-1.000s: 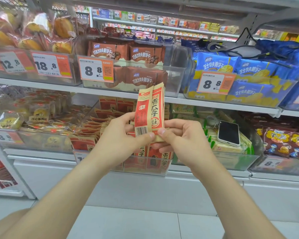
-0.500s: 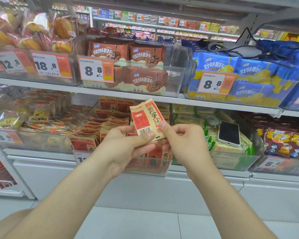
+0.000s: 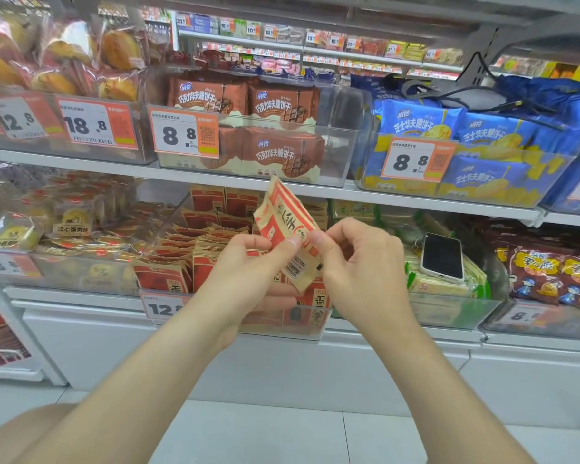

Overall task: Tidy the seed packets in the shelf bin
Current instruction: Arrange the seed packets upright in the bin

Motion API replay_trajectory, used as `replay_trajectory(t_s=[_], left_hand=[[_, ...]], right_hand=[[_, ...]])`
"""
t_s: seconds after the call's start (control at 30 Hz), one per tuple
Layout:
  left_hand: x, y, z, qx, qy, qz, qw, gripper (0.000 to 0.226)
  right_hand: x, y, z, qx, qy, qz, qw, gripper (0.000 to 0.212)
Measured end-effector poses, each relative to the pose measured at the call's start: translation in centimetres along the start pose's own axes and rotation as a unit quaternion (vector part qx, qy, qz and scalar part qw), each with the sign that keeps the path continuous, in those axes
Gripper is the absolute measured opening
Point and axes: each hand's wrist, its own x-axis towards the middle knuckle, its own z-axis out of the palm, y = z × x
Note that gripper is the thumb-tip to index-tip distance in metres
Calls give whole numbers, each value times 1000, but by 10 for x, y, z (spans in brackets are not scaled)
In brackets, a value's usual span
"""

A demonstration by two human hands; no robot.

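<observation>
Red seed packet (image 3: 287, 226) tilted between hands; left hand (image 3: 245, 272), right hand (image 3: 359, 262) pinching it.

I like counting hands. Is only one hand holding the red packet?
No, the left hand and the right hand both pinch the red packet.

The left forearm (image 3: 148, 380) and right forearm (image 3: 421, 380) are bare from the wrist down to the bottom edge of the view, slender and smooth. The left hand (image 3: 248, 279) and right hand (image 3: 362, 269) are bare too, and both thumbs have short, plain, rounded nails. It is unclear which body part the rounded bare shape in the lower left corner is.
</observation>
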Motion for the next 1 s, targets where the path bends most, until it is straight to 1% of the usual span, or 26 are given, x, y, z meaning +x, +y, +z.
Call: replay_trajectory(t_s=[0.1,0.17,0.23,0.33,0.4,0.47,0.53,0.63,0.77,0.9,1.0], left_hand=[[1,-2,0,-34,-32,-10,999,61],[1,-4,0,-50,-43,-12,998,62],[1,-5,1,-54,-47,-13,997,60],[1,-5,2,-29,-49,-2,998,52],[2,-7,1,9,-38,19,999,49],[5,-9,0,34,-24,40,998,45],[8,-9,-2,58,-18,56,997,38],[9,-6,-6,92,-19,65,993,28],[7,1,-12,109,-18,68,992,33],[8,0,-13,123,-16,75,989,33],[9,-2,-13,127,-20,82,988,26]], right_hand=[[-2,-3,0,57,-28,19,998,31],[-2,-5,0,88,-47,52,994,35],[-2,-7,-1,104,-61,91,988,33],[-1,-12,-4,172,-85,137,972,19],[-1,-14,-5,189,-97,144,966,28],[-1,-13,-4,181,-105,156,965,31],[-1,-12,-2,182,-128,183,958,26],[-1,-11,0,218,-149,222,939,20],[1,-10,2,272,-173,278,905,23],[2,-7,1,275,-177,282,902,23],[1,-8,0,304,-181,283,892,23]])
